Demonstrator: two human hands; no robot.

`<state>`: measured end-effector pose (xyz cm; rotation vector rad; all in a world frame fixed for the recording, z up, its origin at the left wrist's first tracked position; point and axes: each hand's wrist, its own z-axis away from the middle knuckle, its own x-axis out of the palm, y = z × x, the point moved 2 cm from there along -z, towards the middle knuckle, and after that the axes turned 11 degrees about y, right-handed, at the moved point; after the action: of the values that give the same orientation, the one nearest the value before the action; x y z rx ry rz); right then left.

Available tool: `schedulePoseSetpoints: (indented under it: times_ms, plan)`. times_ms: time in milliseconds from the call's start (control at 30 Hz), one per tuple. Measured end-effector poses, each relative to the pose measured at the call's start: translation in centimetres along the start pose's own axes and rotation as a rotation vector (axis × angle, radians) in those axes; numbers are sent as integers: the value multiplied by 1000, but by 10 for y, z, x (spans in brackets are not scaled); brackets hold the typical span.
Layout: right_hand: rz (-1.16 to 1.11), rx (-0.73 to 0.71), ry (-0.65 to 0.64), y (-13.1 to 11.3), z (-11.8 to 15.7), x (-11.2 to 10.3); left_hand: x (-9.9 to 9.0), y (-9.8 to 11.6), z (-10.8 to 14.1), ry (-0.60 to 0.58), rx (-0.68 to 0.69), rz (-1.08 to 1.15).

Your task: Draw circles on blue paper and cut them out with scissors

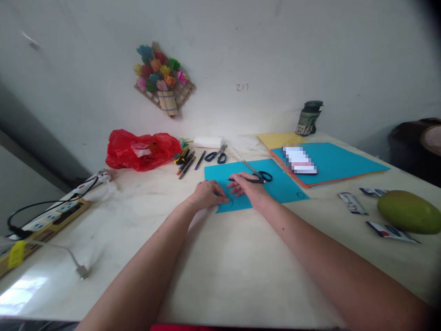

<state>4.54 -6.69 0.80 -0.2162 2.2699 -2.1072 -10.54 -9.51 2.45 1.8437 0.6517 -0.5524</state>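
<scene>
A blue sheet of paper [280, 186] lies on the table in front of me. My left hand [208, 194] rests at its left edge, fingers drawn together and pressed down beside a small dark curved mark; anything under the fingertips is hidden. In my right hand [247, 186] is a black pen [253, 180], held almost level between the fingers above the sheet. Just beyond that hand, black-handled scissors [264, 176] lie on the paper. A small drawn circle [300, 195] shows near the sheet's right corner.
Dark-blue scissors [217, 156], several markers [188, 166] and a red plastic bag [141, 149] lie behind. At right are stacked coloured sheets [344, 158], a phone [299, 160], a bottle [309, 118], small packets [353, 203] and a green fruit [409, 212]. A power strip [51, 218] lies left.
</scene>
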Motion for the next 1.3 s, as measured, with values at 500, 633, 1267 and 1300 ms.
schedulePoseSetpoints:
  times_ms: [500, 633, 1267, 1300]
  plan:
    - [40, 35, -1, 5, 0, 3, 4, -4, -1, -39, 109, -254]
    - [46, 42, 7, 6, -1, 3, 5, -5, -1, -29, 124, -279]
    - [446, -449, -66, 2, 1, -1, 8, -15, 2, -12, 87, -562]
    - [521, -507, -71, 1, 3, -2, 8, -16, 2, -30, 76, -573]
